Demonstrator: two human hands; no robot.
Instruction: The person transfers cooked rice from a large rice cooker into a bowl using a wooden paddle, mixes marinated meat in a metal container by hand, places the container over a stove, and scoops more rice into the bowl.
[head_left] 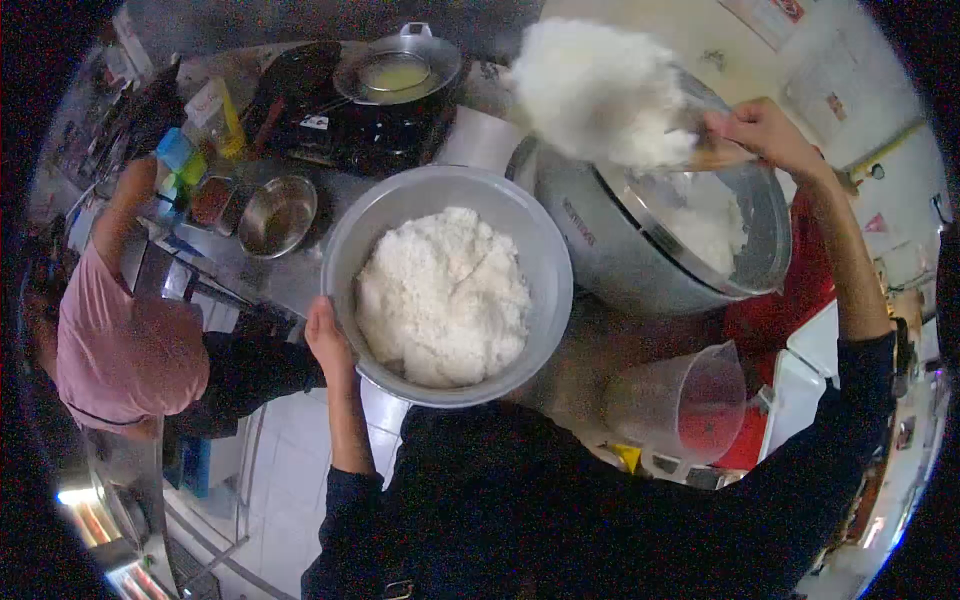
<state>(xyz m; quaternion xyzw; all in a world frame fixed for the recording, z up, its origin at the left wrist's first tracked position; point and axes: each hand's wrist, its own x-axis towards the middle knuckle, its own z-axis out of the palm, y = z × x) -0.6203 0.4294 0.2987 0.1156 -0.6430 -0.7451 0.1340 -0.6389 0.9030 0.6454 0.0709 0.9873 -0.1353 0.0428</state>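
Observation:
My left hand (328,340) grips the left rim of a large grey metal bowl (545,285), which holds a mound of white rice (445,295). Raised at the upper right, my right hand (757,133) is closed round the handle of a scoop, whose shape is mostly hidden. A big clump of rice (600,90) is on the scoop, above the open grey rice cooker (600,235). More rice (705,225) shows inside the cooker.
A pan (440,62) with yellowish liquid sits on the black stove (365,140). Left of the bowl are a small metal bowl (278,215) and bottles. A clear plastic container (650,405) stands below the cooker. A person in pink (130,345) is at the left.

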